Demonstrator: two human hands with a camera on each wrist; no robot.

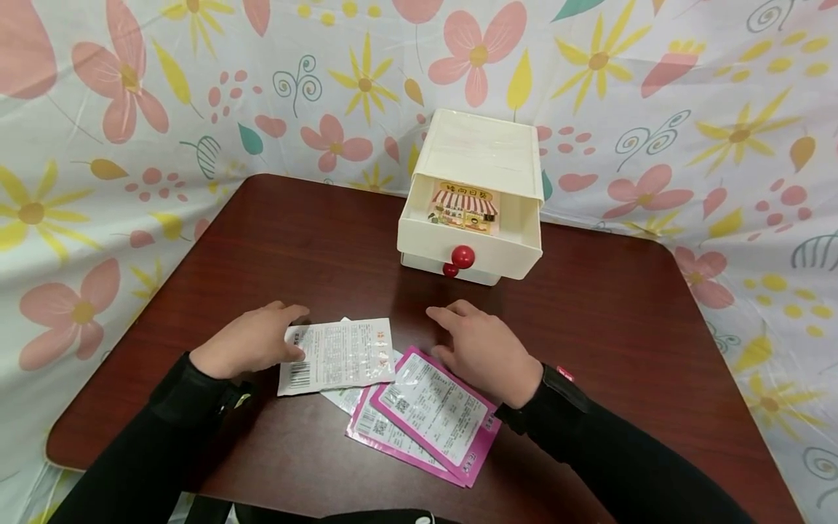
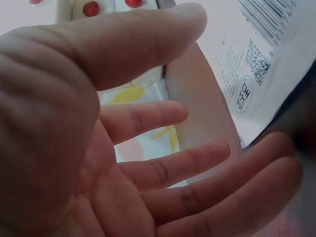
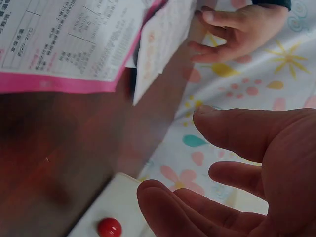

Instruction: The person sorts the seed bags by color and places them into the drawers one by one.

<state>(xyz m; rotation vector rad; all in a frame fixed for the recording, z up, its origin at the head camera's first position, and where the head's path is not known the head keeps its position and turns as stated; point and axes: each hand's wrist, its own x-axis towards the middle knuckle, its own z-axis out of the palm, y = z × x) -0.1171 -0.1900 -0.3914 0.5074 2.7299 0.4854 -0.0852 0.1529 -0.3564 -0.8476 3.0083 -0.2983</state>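
Observation:
Beside the white sachet (image 1: 340, 354), at its left end, is my left hand (image 1: 252, 340); its thumb overlaps the edge in the head view. In the left wrist view the fingers (image 2: 170, 165) stand apart from the thumb, with nothing between them. The white sachet, printed with text and a barcode, lies over part of a small pile. Two pink-edged sachets (image 1: 440, 415) overlap to its right, with a pale one (image 1: 342, 399) partly hidden below. My right hand (image 1: 487, 353) hovers near the upper right of the pink sachets, fingers loosely bent and holding nothing.
A cream drawer box (image 1: 481, 149) stands at the back of the brown table (image 1: 314, 233). Its upper drawer (image 1: 458, 244) is pulled out, with a red knob (image 1: 463, 256) and a shop-front picture card (image 1: 465, 207) inside. A flower-printed cloth (image 1: 366, 80) hangs behind.

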